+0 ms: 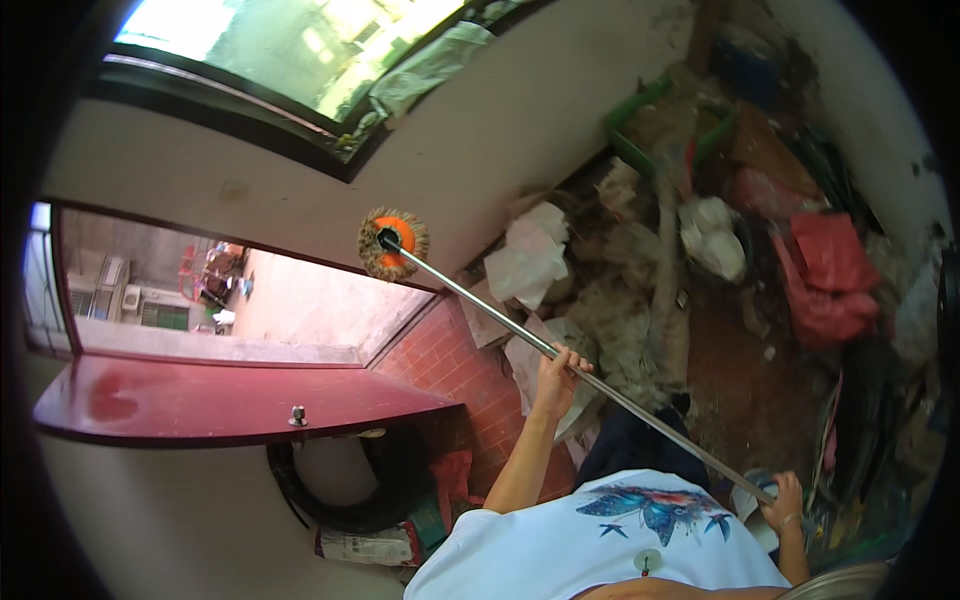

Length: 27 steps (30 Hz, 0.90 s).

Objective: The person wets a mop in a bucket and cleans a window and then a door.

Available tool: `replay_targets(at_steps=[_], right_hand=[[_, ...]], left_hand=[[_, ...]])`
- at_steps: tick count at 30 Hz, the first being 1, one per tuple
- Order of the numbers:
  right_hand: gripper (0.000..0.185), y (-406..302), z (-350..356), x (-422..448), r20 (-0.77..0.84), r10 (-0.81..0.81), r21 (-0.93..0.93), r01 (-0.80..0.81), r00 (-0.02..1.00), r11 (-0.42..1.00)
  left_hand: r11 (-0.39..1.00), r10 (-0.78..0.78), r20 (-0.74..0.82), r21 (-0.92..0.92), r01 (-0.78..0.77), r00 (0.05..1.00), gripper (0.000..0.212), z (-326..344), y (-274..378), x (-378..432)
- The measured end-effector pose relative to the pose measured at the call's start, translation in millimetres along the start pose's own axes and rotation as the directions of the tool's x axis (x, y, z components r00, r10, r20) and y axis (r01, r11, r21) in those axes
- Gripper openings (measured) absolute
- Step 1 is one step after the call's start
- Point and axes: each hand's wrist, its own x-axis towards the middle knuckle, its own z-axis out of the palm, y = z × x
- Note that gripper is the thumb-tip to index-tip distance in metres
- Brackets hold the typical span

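Both my hands grip a long metal pole (496, 316), which slants across the view. My left hand (560, 377) is closed around its middle. At its lower right end, my right hand (784, 501) holds on. The far end carries a round brush head (369, 225) with shaggy tan bristles and an orange centre. That head is raised against the pale wall (300, 180), above the open doorway; whether it touches the wall I cannot tell.
A dark red door (225, 397) stands open at the left. Above is a dark-framed window (262, 97). Clutter covers the floor to the right: crumpled white sheets (529, 251), red plastic bags (832, 270), a green crate (626, 135). A coiled black hose (300, 499) lies behind the door.
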Motion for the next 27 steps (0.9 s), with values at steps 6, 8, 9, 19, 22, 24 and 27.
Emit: replay_targets(at_steps=[6, 8, 9, 19, 22, 24, 27], right_hand=[[0.034, 9, -30, 18, 0.116, 0.062, 0.022, -0.065, 0.991, 0.998], [0.036, 0, -22, 31, 0.137, 0.108, 0.089, -0.121, 0.985, 0.989], [0.037, -11, -21, 37, 0.152, 0.121, 0.105, -0.138, 0.981, 0.985], [0.04, -249, -45, 216, -0.36, -0.113, 0.283, 0.224, 0.926, 0.933], [0.03, -357, -98, 270, -0.421, -0.348, 0.392, 0.514, 0.838, 0.763], [0.032, -411, -138, 282, -0.376, -0.523, 0.531, 0.64, 0.765, 0.555], [0.036, -436, -158, 293, 0.09, -0.74, 0.974, 0.098, 0.666, 0.206]], left_hand=[[0.953, 0.282, 0.128, 0.08, -0.293, 0.951, 0.01, 48, 103, 29], [0.944, 0.293, 0.172, 0.104, -0.313, 0.941, 0.011, 67, 126, 43], [0.938, 0.307, 0.195, 0.106, -0.331, 0.931, 0.012, 72, 138, 47], [0.64, 0.605, 0.359, 0.312, -0.702, 0.711, 0.021, 169, 311, 88], [0.57, 0.688, 0.355, 0.275, -0.774, 0.633, 0.017, 198, 353, 102], [0.499, 0.764, 0.273, 0.324, -0.804, 0.585, 0.014, 205, 391, 117], [0.529, 0.828, 0.033, 0.287, -0.799, 0.56, 0.01, 209, 437, 134]])
